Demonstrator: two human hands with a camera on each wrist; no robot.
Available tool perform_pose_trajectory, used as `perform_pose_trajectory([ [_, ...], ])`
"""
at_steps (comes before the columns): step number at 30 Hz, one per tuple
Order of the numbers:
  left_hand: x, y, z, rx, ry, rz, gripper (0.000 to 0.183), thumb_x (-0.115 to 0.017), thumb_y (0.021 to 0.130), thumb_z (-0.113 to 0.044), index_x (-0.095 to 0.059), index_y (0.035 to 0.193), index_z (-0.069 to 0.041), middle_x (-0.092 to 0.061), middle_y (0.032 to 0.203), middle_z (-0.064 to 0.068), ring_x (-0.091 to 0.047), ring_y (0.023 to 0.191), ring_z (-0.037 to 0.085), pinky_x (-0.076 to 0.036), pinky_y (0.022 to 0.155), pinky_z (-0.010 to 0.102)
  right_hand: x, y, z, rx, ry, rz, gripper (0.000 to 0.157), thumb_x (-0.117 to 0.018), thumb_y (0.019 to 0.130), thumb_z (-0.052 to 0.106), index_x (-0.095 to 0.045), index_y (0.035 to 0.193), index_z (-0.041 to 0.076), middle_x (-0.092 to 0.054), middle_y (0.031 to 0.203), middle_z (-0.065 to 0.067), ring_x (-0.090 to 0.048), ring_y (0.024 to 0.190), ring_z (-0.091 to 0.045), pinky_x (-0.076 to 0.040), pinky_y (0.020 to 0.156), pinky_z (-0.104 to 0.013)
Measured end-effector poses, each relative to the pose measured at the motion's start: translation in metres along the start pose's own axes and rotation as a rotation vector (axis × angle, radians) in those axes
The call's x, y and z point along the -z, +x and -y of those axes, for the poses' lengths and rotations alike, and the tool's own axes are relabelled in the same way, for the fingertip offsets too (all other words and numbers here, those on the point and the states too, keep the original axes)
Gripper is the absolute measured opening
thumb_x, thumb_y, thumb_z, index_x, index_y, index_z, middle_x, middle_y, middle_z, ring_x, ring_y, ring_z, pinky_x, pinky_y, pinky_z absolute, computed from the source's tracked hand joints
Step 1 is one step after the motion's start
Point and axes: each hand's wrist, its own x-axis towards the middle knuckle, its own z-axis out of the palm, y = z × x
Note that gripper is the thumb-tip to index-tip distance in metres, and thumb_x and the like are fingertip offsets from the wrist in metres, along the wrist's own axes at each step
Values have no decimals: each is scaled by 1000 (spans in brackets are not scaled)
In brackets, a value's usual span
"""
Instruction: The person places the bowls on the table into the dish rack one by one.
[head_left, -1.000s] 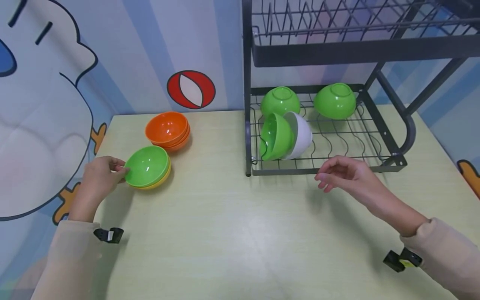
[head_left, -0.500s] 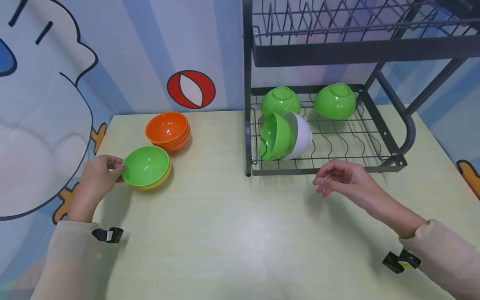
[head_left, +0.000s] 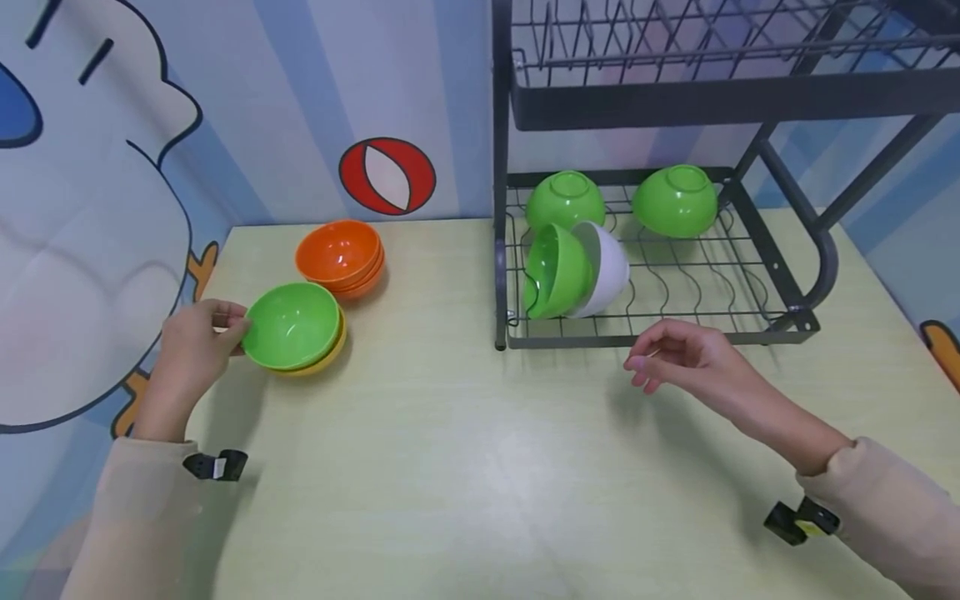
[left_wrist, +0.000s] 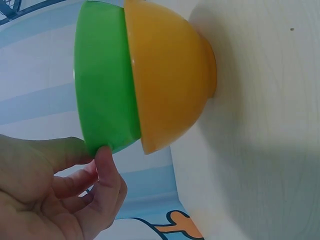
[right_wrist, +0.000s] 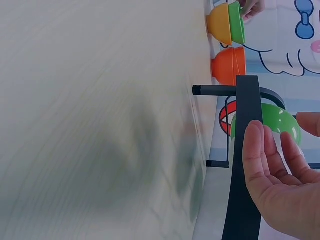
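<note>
While left hand [head_left: 197, 350] pinches green bowl [head_left: 291, 325], no lettering shows

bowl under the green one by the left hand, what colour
Yellow-orange bowl; the left wrist view shows it best.

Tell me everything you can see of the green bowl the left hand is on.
The green bowl is smooth and glossy, plastic by its look, round, and empty inside. It sits upright, nested in a yellow bowl on the table's left side, in front of the orange bowls. The left hand pinches its near rim, thumb on top and fingers under the edge.
</note>
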Motion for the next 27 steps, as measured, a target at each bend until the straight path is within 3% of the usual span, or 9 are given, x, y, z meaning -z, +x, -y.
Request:
perform_pose_trajectory([
  [8, 3, -3, -9, -33, -1, -10, 32, -50, 105, -12, -55, 124, 13, -59, 110, 27, -70, 89, 41, -56, 63, 23, -2, 2, -3, 26, 14, 9, 19, -64, 98, 11, -59, 110, -4, -70, 96, -10, -70, 84, -28, -58, 81, -31],
  [18, 5, -11, -21, -86, 9, -23, 31, -51, 105, -13, -57, 124, 11, -61, 108, 25, -71, 87, 40, -61, 70, 41, -9, 3, -6, 14, 36, 34, 20, -64, 98, 12, -59, 110, -4, -70, 98, -11, -69, 86, -33, -58, 81, -33],
  [27, 9, -20, -35, -144, 6, -43, 29, -52, 104, -12, -58, 122, 11, -61, 104, 23, -71, 82, 38, -54, 59, 22, -15, 5, -10, 15, 49, 55, 22, -64, 98, 11, -58, 110, -7, -69, 99, -19, -69, 85, -36, -59, 81, -34],
])
